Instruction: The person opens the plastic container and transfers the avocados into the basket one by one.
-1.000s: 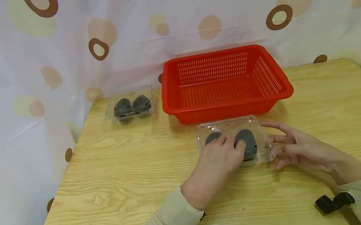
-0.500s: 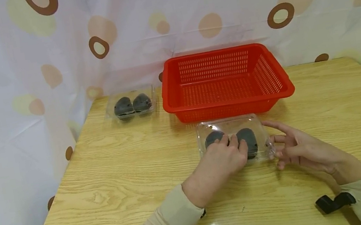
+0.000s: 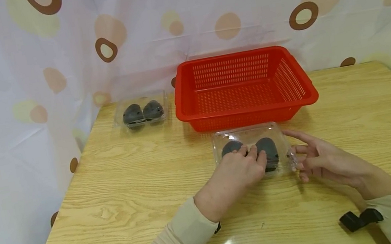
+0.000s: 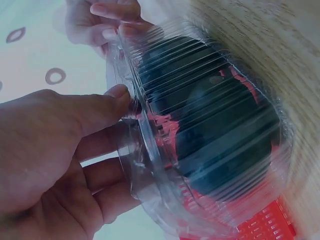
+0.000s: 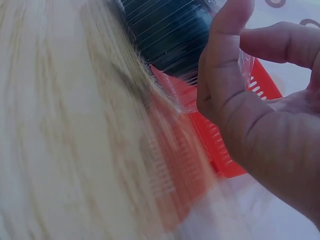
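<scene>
A clear plastic clamshell box (image 3: 281, 140) lies closed or nearly so on the table, with dark, smooth, egg-shaped things (image 3: 268, 149) inside. My left hand (image 3: 234, 173) lies over the box from the front; in the left wrist view its thumb (image 4: 117, 100) presses the front rim, with the fingers on the lid side, so the rim is pinched. At the right end, my right hand (image 3: 325, 163) pinches the corner of the rim between thumb and curled fingers, the index finger stretched toward the far corner. The left palm hides part of the box in the head view.
Just behind the box stands a red plastic basket (image 3: 247, 110) with slotted walls. Another clear clamshell box (image 3: 145, 97) with similar dark things sits at the back left of the wooden table (image 3: 121, 185). A patterned cloth (image 3: 229, 44) hangs behind the table.
The left fingers have shifted slightly right and up on the lid. The right fingertips have closed in a little at the corner. The box stays almost in place.
</scene>
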Tool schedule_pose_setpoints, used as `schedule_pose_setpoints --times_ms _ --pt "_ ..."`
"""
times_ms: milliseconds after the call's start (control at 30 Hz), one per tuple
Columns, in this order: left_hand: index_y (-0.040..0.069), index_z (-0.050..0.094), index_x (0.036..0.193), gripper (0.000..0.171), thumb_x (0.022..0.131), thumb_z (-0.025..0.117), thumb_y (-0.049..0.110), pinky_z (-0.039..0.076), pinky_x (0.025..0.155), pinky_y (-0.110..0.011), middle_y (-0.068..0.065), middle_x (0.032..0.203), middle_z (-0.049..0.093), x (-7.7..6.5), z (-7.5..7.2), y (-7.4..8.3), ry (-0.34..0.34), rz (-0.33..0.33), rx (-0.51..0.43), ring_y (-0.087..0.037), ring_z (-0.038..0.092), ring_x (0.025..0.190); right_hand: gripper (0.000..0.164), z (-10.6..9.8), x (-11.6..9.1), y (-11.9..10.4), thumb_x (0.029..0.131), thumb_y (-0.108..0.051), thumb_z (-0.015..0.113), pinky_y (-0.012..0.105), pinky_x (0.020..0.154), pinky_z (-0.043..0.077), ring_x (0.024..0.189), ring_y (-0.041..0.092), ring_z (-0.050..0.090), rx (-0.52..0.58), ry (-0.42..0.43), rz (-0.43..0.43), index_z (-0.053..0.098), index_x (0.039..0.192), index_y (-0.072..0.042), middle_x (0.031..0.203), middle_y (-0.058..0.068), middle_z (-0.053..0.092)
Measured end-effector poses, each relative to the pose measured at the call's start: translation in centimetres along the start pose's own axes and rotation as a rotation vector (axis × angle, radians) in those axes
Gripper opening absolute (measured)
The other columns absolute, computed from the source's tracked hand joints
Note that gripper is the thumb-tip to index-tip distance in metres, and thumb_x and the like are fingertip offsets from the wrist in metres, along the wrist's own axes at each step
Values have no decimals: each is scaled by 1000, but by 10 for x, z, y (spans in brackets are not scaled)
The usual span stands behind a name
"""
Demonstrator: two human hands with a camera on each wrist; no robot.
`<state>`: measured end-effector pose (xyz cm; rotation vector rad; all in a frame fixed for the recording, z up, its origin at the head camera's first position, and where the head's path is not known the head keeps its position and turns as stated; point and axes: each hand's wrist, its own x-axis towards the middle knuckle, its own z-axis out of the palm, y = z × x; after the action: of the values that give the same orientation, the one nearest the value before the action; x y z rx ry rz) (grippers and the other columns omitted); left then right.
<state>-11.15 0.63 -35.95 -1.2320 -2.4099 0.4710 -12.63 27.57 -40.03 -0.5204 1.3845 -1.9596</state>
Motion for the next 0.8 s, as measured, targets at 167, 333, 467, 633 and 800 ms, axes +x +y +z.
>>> schedule_pose_setpoints --times_ms 167,333,467,633,800 --pt "19 65 132 33 100 58 15 60 76 -25 -1 126 70 -1 -2 -2 -25 2 -12 -18 68 112 81 2 1 0 97 14 37 27 71 59 85 13 64 3 -20 -3 1 159 -23 112 3 55" --pt "18 66 131 31 101 58 16 60 73 -25 0 124 71 0 -1 -2 -14 8 -9 -17 70 108 82 2 1 0 97 15 37 26 72 59 87 13 64 21 -28 -3 -1 160 -23 112 3 55" --pt "18 69 119 21 100 59 16 58 63 -22 4 107 75 0 -1 -6 35 -9 -31 -9 71 86 84 1 1 1 96 15 37 26 71 58 85 14 64 0 -28 -10 -4 160 -21 117 5 56" --pt "21 70 112 17 98 62 16 56 61 -20 10 104 75 0 0 -9 81 -18 -39 -3 69 79 86 1 0 1 96 14 38 26 71 58 82 12 62 -35 -13 2 -7 160 -20 113 3 55" --pt "20 66 128 29 100 59 20 58 72 -19 6 122 71 0 -5 -10 41 -27 -83 -6 69 103 85 2 -1 0 96 13 39 27 70 58 81 11 61 -57 1 5 -9 159 -19 100 -1 54"
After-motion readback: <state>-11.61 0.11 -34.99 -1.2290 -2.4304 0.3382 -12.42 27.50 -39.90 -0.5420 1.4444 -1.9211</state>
